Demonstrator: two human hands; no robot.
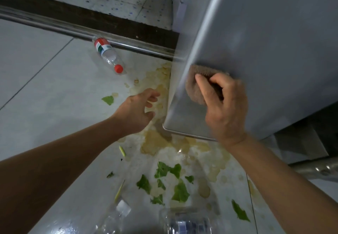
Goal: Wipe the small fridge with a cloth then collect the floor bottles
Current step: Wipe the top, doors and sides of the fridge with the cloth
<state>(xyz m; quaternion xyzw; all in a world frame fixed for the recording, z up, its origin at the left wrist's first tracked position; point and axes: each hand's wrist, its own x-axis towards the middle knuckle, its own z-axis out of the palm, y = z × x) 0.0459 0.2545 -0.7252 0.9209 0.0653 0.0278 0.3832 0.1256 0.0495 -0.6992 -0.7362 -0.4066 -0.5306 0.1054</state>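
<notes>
Right grip clamped on brown cloth, pressed against grey fridge top near front edge. Left grip apart, fingers relaxed, above stained floor. Red-capped bottle lying beside metal rail; two clear bottles at bottom edge among leaf scraps.

bare tiles left, fridge right, bottles scattered

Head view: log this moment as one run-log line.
phase: wiping | right hand: grips cloth on fridge | left hand: free, above spill | red-capped bottle: on floor
</notes>
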